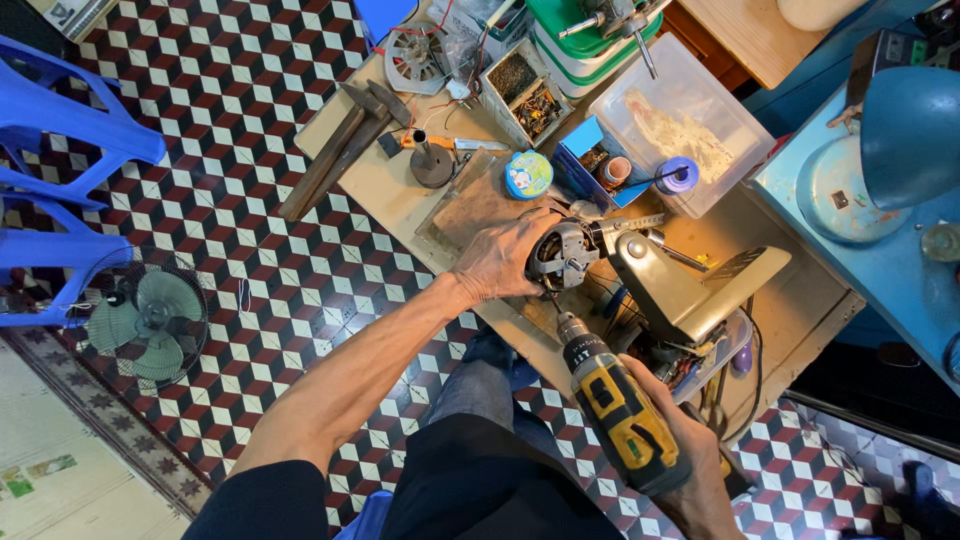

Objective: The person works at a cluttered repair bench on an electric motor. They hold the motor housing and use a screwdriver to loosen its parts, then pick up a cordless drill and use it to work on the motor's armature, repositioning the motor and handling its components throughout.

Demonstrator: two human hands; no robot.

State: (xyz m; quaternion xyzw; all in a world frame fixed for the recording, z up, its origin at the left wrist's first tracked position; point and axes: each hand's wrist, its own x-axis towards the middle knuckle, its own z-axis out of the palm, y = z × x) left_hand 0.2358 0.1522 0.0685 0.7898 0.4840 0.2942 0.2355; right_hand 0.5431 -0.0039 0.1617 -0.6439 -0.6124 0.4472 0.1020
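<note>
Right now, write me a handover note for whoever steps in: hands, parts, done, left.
Left hand grips the round grey metal fan motor on the wooden workbench.
Right hand holds the yellow-and-black cordless drill, bit tip at the motor's near edge.
Grey fan base lies beside the motor.
Done: motor exposed, with no blade or guard on it.
Left: cannot tell which screws remain.

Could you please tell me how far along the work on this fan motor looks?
Done: the motor sits bare, without blades or guard. In hand: left hand steadies it while right hand aims the yellow drill at it. Left: loose parts remain in the tray.
</note>
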